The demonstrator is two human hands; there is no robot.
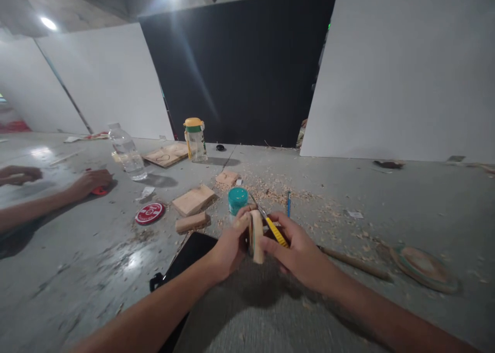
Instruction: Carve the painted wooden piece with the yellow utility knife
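Observation:
My left hand is closed round a pale piece of wood, held upright over the front of the table. A utility knife with a yellow handle is gripped in my right hand. Its thin blade points up and left, close to the wood's top end; whether it touches the wood I cannot tell. My right thumb rests against the wood's side. Just beyond my hands stands a teal-lidded jar, partly hidden by my left fingers.
Wood shavings litter the table around wood blocks, a blue pen-like tool and a red round lid. A water bottle and yellow-lidded bottle stand behind. At left, another person's hand rests on something red.

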